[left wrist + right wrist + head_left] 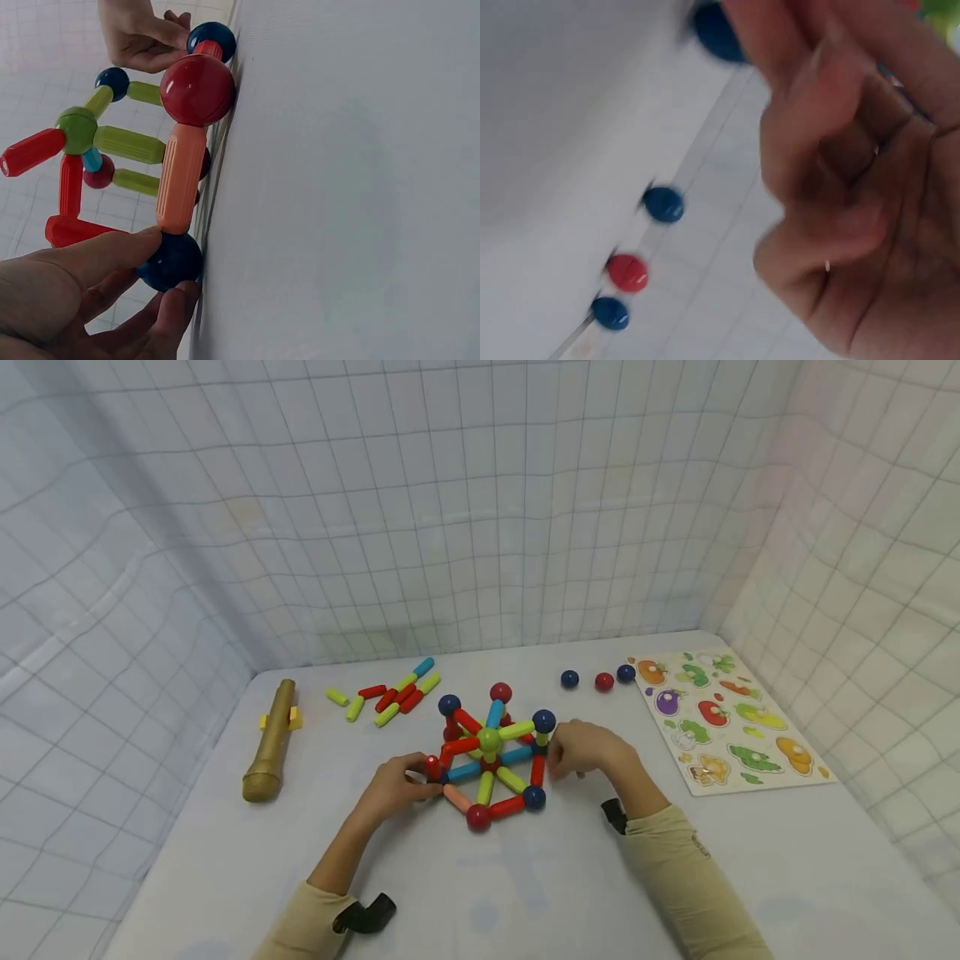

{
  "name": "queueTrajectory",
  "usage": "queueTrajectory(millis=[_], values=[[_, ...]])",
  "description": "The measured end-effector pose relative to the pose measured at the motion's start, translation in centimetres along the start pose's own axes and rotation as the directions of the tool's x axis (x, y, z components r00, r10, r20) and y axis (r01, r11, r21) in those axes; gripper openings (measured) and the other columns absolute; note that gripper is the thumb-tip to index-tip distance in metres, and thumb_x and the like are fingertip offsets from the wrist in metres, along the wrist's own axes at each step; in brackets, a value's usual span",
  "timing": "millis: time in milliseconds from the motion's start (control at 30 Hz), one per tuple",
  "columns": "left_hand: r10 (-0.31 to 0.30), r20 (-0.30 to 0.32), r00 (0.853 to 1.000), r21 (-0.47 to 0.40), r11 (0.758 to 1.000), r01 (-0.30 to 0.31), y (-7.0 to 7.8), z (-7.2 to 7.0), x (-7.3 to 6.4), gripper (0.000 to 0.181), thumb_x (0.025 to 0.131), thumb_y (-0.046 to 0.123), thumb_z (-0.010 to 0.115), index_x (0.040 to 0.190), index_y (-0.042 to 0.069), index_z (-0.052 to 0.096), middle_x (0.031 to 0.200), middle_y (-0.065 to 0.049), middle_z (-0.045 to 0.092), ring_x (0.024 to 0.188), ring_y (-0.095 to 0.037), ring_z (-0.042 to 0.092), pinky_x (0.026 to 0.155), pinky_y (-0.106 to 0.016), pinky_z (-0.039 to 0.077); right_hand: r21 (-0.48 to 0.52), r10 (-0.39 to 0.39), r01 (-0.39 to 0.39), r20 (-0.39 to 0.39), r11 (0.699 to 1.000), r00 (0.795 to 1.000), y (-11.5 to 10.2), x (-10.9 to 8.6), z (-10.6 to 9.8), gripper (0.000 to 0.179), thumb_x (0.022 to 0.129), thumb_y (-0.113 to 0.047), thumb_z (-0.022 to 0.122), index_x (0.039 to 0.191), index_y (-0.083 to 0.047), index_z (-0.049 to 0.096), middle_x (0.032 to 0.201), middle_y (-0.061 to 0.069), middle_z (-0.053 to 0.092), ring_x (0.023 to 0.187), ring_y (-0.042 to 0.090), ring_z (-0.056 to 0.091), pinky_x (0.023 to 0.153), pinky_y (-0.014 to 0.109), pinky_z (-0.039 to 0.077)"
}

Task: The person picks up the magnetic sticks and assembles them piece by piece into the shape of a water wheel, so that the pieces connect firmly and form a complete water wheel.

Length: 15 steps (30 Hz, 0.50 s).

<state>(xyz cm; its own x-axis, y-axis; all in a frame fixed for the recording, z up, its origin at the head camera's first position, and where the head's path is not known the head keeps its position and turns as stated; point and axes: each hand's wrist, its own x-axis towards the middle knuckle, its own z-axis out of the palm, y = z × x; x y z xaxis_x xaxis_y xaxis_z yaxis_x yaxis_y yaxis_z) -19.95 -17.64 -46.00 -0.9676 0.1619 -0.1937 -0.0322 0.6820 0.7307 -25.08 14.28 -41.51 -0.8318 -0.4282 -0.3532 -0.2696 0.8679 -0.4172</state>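
A structure of coloured rods and balls stands mid-table, a green ball [489, 740] at its top. At its left corner my left hand [396, 787] pinches a dark blue ball [171, 262] between thumb and fingers. From that ball an orange rod [181, 178] runs to a red ball [478, 817] at the front. A short red rod [433, 767] shows beside the left fingers. My right hand [588, 748] is at the right corner, fingers bent, right by a dark blue ball [539, 748]. Its fingertips are partly hidden, and I cannot tell if they grip the ball.
Several loose rods [408, 697] lie at the back left, and a gold toy microphone [272, 747] is farther left. Behind the right hand sit two blue balls [570, 679] and a red ball [604, 682]. A vegetable picture board [731, 727] lies at the right.
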Motion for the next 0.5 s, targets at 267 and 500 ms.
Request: queueTrajectory(millis=[267,500], values=[[0.011,-0.027,1.0,-0.026,1.0,-0.012,-0.6,-0.1,-0.1,0.033,0.083,0.023,0.077,0.112,0.01,0.067,0.107,-0.009,0.068,0.092,-0.021,0.062,0.076,-0.032,0.055,-0.041,0.18,-0.227,-0.484,0.973,0.857,6.5,4.6,-3.6,0.026,0.087,-0.019,0.068,0.111,-0.011,0.068,0.108,0.015,0.065,0.089,0.033,0.061,0.071,0.046,0.049],[0.05,-0.008,0.999,-0.018,0.999,-0.05,-0.5,0.3,0.1,0.03,0.082,0.021,0.077,0.108,0.01,0.068,0.106,-0.007,0.07,0.092,-0.02,0.062,0.078,-0.033,0.056,-0.046,0.291,-0.347,-0.45,0.937,0.844,9.2,6.5,-3.5,0.04,0.091,-0.019,0.064,0.129,-0.008,0.058,0.123,0.024,0.062,0.102,0.042,0.062,0.077,0.051,0.052]])
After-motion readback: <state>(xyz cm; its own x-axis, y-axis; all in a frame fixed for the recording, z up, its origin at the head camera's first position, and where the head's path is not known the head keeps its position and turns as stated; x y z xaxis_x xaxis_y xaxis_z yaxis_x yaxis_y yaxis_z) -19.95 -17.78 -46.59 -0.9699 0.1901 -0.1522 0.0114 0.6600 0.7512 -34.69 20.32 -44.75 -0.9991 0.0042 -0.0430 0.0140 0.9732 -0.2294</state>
